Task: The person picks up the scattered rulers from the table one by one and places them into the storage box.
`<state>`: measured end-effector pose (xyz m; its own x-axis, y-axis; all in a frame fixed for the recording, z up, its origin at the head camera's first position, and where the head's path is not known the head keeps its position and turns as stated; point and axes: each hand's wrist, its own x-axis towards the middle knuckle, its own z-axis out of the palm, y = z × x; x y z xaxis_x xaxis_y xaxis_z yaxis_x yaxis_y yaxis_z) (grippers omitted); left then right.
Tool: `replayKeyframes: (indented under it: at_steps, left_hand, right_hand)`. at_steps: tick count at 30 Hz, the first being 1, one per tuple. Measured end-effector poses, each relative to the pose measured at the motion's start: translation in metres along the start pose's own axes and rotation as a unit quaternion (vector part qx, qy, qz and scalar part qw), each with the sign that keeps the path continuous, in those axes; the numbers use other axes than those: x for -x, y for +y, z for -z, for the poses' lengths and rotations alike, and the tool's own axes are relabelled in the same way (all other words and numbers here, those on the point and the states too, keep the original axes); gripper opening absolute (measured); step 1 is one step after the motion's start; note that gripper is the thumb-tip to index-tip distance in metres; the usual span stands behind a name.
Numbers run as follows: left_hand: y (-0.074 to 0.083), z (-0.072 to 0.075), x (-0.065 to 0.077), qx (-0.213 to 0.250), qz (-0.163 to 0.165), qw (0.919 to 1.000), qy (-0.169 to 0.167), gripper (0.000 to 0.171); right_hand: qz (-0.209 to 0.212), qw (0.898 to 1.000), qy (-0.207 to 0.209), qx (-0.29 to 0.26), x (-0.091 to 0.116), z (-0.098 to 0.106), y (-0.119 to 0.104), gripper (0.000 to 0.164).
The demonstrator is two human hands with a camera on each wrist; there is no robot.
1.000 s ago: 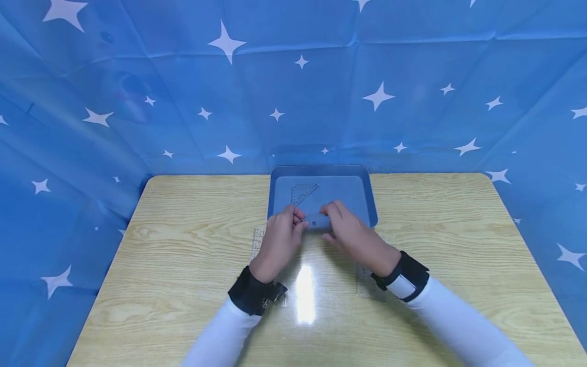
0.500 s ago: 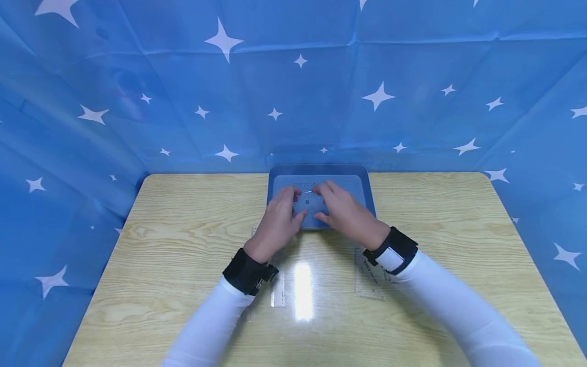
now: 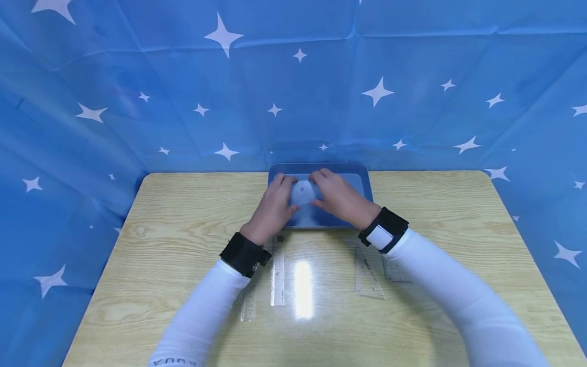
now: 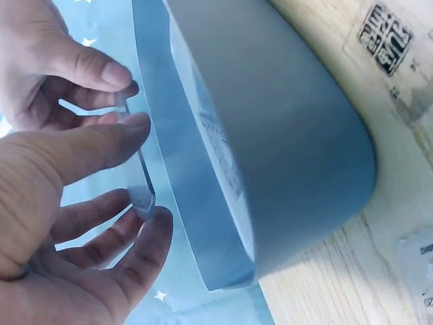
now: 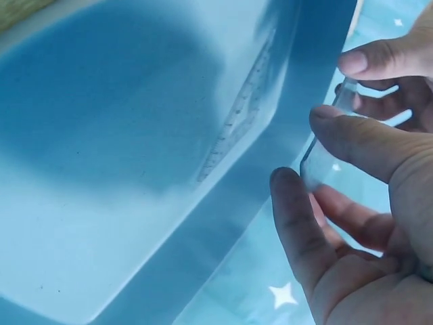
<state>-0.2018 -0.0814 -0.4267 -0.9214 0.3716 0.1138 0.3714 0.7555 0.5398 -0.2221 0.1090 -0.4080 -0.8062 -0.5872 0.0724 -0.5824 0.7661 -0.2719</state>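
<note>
Apparently positioning clear piece, pinching in left grip and right grip (opposite ends) over tray; likely needing lowering.

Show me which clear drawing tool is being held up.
The clear piece pinched by the left hand and right hand above the blue tray; the others lie inside it or on the table.

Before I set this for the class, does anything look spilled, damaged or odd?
Nothing stands out. The bright patch on the table looks like reflected light, not a spill. The clear rulers lie flat, and the clear piece between the left hand and right hand shows no visible break.
</note>
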Motion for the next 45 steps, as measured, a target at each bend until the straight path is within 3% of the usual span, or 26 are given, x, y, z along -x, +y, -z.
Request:
replayKeyframes:
  at_steps: [4, 15, 22, 28, 35, 45]
  left_hand:
    - [-0.006, 0.003, -0.007, 0.011, 0.012, 0.9998, -0.014, 0.058]
    - [-0.018, 0.003, -0.027, -0.014, 0.029, 0.9978, -0.058, 0.058]
    - [-0.024, -0.001, -0.037, -0.025, 0.044, 0.9952, -0.084, 0.056]
    - [-0.027, -0.010, -0.044, -0.073, 0.043, 0.9911, -0.103, 0.051]
    - [-0.030, -0.017, -0.049, -0.101, 0.048, 0.9877, -0.109, 0.048]
    - [-0.036, -0.024, -0.054, -0.105, 0.049, 0.9865, -0.115, 0.037]
  right_hand:
    - [-0.024, 0.999, -0.033, -0.012, -0.010, 0.001, 0.002, 0.054]
    - [-0.072, 0.992, -0.088, -0.057, -0.029, -0.005, 0.012, 0.049]
    - [-0.099, 0.985, -0.133, -0.046, -0.043, -0.013, 0.017, 0.050]
    - [-0.105, 0.977, -0.182, -0.020, -0.053, -0.025, 0.021, 0.054]
    - [-0.105, 0.977, -0.186, -0.005, -0.057, -0.030, 0.024, 0.054]
    - [-0.102, 0.975, -0.199, 0.002, -0.064, -0.030, 0.027, 0.045]
